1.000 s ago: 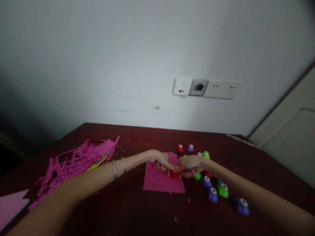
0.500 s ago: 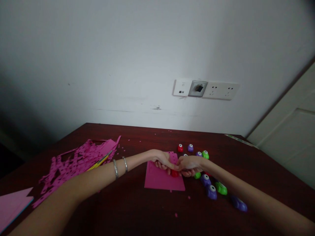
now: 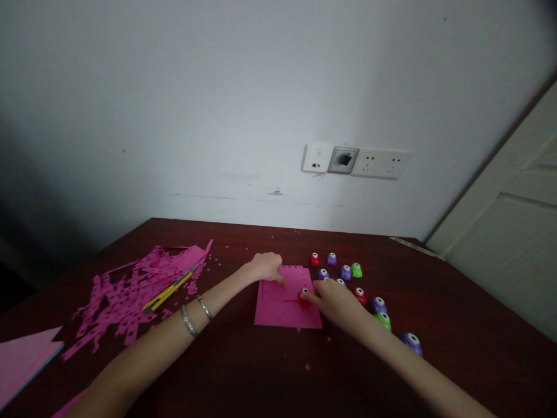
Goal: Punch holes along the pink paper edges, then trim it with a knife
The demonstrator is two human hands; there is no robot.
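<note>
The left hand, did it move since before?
Yes. Judged against the dark mark on the wall, the left hand has moved left, away from the right hand.

The single head view looks forward and down over the near edge of the table (image 3: 217, 371), facing the wall (image 3: 209, 104).

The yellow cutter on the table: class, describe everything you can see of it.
The cutter is long and slim, with a bright yellow body that looks like plastic and darker ends. It lies slantwise, its far end towards the right, over and beside the punched pink scraps. Whether its blade is out is unclear.
</note>
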